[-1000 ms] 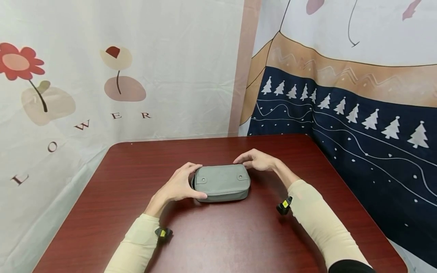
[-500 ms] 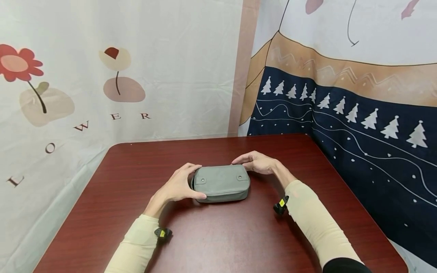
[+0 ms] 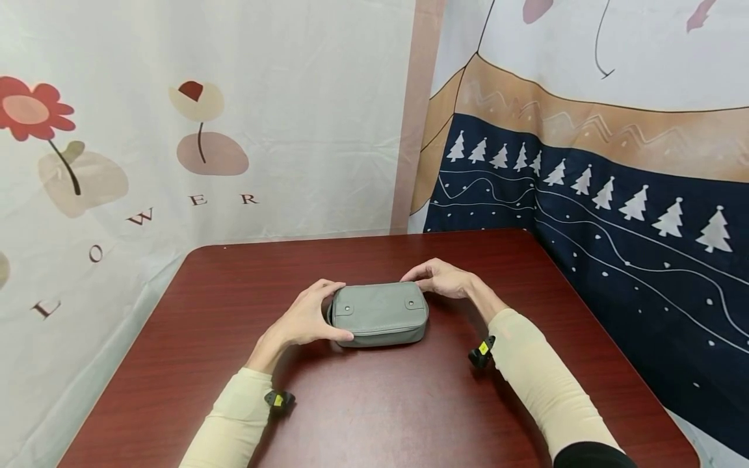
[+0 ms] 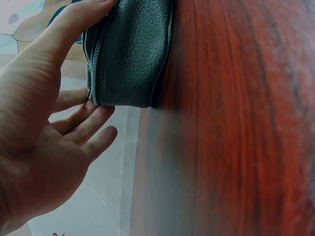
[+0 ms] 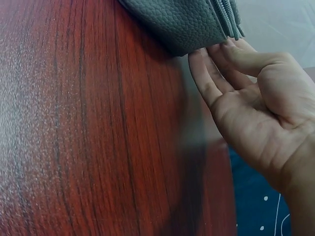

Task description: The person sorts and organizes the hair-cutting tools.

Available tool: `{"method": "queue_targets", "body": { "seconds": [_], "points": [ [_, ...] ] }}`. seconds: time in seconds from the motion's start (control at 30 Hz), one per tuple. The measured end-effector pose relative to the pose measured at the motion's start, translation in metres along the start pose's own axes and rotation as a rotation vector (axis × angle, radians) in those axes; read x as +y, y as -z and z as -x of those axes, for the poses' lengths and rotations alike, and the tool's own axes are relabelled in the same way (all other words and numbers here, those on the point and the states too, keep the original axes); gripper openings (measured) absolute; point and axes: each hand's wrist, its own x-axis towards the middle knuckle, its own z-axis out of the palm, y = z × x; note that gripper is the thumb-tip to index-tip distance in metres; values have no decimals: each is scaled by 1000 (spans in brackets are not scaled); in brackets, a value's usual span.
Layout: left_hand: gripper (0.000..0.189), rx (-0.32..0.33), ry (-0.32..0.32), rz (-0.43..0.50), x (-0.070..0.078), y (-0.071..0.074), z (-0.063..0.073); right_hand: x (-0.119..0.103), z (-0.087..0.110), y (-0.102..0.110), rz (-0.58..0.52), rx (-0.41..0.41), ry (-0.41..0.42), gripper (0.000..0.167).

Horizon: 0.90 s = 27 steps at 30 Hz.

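A grey-green zippered pouch (image 3: 383, 312), pebbled like leather, lies on the table with two snap-like studs on its top. My left hand (image 3: 307, 315) grips its left end, thumb along the near side and fingers at the far side. In the left wrist view the zipper (image 4: 96, 61) runs along the pouch's edge beside the thumb. My right hand (image 3: 443, 278) is at the far right corner. In the right wrist view its bent thumb and fingers pinch the pouch's corner by the zipper end (image 5: 229, 19); whether they hold a zipper pull is hidden.
The dark red wood-grain table (image 3: 374, 403) extends around the pouch on all sides. A white printed curtain (image 3: 316, 130) hangs behind it. At the right hangs a navy cloth (image 3: 632, 260) with white trees. Each wrist wears a small black camera (image 3: 279, 400).
Over the last second my right hand shifts slightly left and nearer to the pouch, and then a touch back to the right. The left hand and the pouch stay in place.
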Motion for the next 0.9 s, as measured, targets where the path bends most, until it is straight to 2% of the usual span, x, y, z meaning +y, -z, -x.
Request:
{"method": "queue_targets", "body": {
  "seconds": [0.23,0.5,0.77,0.9],
  "points": [
    [115,0,-2,-9,1,0,-1,-3,-1,-1,117,53,7,23],
    [115,2,-3,-18,1,-1,-1,-3,-1,1,79,41,-35,21],
    [115,0,-7,-13,2,-1,-1,-3,1,3,60,2,-36,24],
    [115,0,-6,-15,1,-1,-1,-3,0,5,84,45,-37,22]
  ]
}}
